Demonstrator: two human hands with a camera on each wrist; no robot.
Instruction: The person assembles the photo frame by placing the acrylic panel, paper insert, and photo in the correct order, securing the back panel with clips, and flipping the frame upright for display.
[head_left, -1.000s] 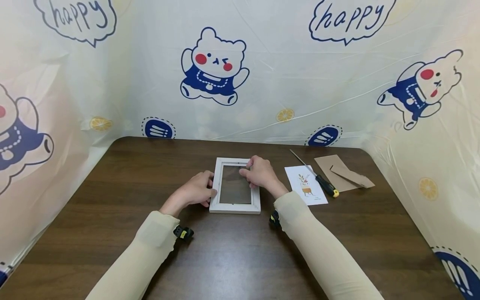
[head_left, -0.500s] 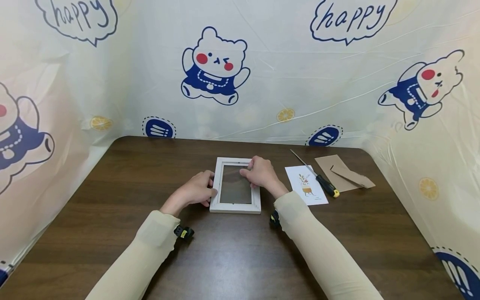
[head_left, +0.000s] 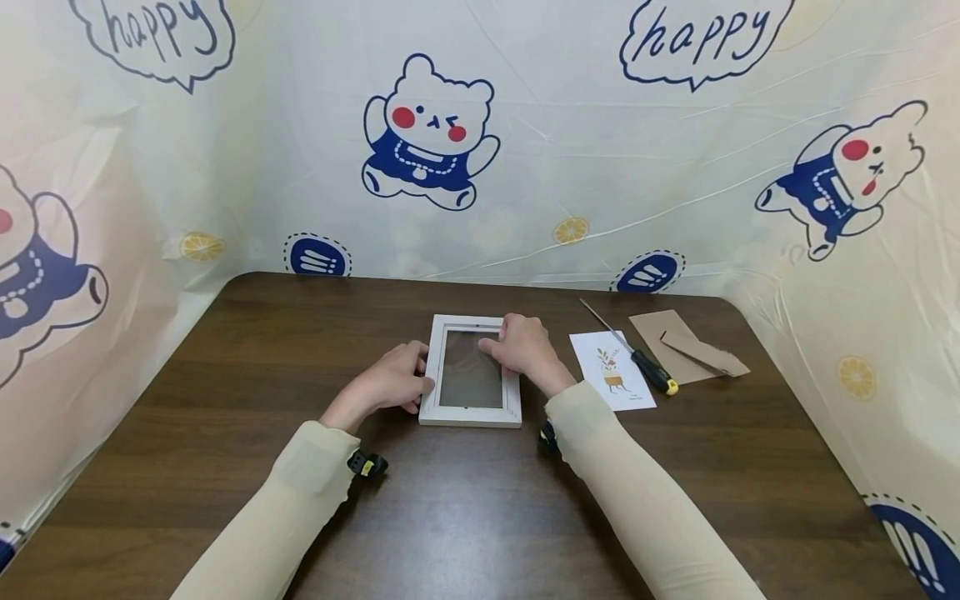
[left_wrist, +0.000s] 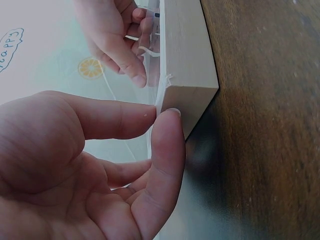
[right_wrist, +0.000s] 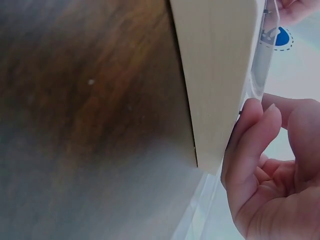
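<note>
Frame: the white frame lies flat on the brown table, its far edge near the table's back edge
Your left hand: this hand grips the frame at its left edge, thumb on the face, fingers curled against the outer side
Your right hand: this hand is at the upper right of the frame, thumb and fingers pinched on the clear sheet
Clear sheet: it covers the frame's opening, and in the right wrist view its edge stands a little off the frame
Room: brown wood spreads wide to your left and on the near side; to your right, only a narrow strip before the card
Right side: the screwdriver crosses the card's corner, with its handle over the edge of the brown board
Back: a printed curtain rises behind the table
</note>
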